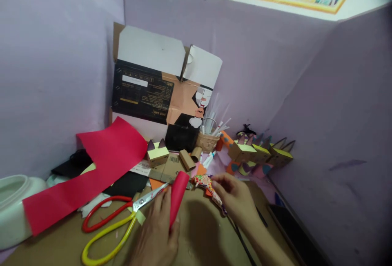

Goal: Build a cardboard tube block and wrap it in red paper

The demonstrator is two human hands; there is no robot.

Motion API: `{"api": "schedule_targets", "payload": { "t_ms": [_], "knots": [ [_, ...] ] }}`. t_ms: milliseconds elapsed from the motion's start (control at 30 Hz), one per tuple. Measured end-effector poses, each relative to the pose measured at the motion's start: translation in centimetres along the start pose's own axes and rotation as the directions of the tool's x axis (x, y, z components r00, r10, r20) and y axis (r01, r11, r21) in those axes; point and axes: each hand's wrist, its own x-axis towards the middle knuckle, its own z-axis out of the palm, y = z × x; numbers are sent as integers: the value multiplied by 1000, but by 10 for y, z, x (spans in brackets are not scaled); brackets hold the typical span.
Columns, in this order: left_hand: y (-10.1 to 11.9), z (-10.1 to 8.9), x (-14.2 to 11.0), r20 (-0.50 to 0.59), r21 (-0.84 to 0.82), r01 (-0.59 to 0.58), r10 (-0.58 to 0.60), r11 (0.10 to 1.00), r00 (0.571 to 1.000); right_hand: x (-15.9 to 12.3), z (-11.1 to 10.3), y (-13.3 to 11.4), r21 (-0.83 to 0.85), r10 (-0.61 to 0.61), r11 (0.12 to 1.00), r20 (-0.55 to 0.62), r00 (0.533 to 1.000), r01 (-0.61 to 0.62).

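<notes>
My left hand [157,229] is closed around a rolled piece of red paper [178,194], holding it upright over the brown table [199,237]. My right hand [234,196] pinches a small object with a colourful pattern [206,183], just right of the roll. Scissors with a red and a yellow handle [113,225] lie on the table directly left of my left hand, blades pointing toward the roll.
A large red paper sheet [92,168] lies at the left beside a white container [12,205]. Behind stand an opened cardboard box [159,86], a small basket of pens [208,139], cardboard tubes [188,158] and several paper box figures [260,151]. Purple walls close in all round.
</notes>
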Motion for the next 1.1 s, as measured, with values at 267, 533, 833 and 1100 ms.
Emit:
{"api": "schedule_targets", "payload": {
  "t_ms": [267,533,833,1100],
  "knots": [
    [-20,14,2,-116,491,-248,345,835,931,91,51,-48,-568,-62,821,17,998,61],
    [-1,-22,4,-374,461,-264,455,847,808,103,82,-54,-679,-48,728,86,995,94],
    [-10,-83,51,-475,483,223,38,847,879,45,12,-71,-520,-63,851,36,997,73],
    [-35,-71,117,-451,506,360,-115,784,885,-74,-21,-7,-224,-452,877,-86,888,425]
  ]
}}
